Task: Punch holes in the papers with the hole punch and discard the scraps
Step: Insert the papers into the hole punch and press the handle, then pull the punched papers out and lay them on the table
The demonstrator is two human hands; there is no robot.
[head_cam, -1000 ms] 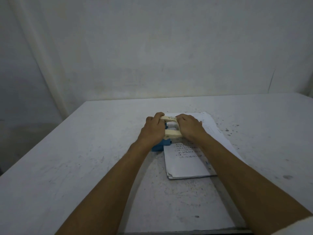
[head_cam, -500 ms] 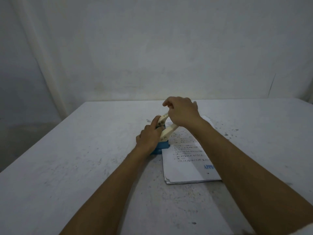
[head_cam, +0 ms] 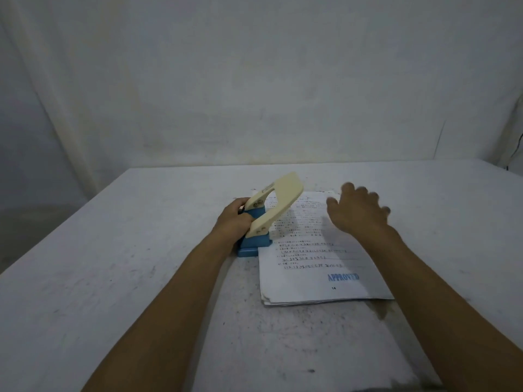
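Note:
A hole punch (head_cam: 261, 219) with a blue base and a cream lever stands on the table, its lever raised and tilted up to the right. My left hand (head_cam: 234, 220) grips the punch's left side at the base. A stack of printed papers (head_cam: 317, 258), with a blue "APPROVED" stamp near its front edge, lies to the right with its left edge tucked into the punch. Over the far part of the stack hovers my right hand (head_cam: 355, 212), blurred, fingers spread, holding nothing.
The white, scuffed table (head_cam: 141, 278) reaches a pale wall at the back. Its left edge runs diagonally from the far corner toward me. Small dark specks dot the surface in front of the papers.
My right hand has let go of the cream lever and moved right over the papers. The lever has risen from pressed down to fully raised. My left hand stays on the punch.

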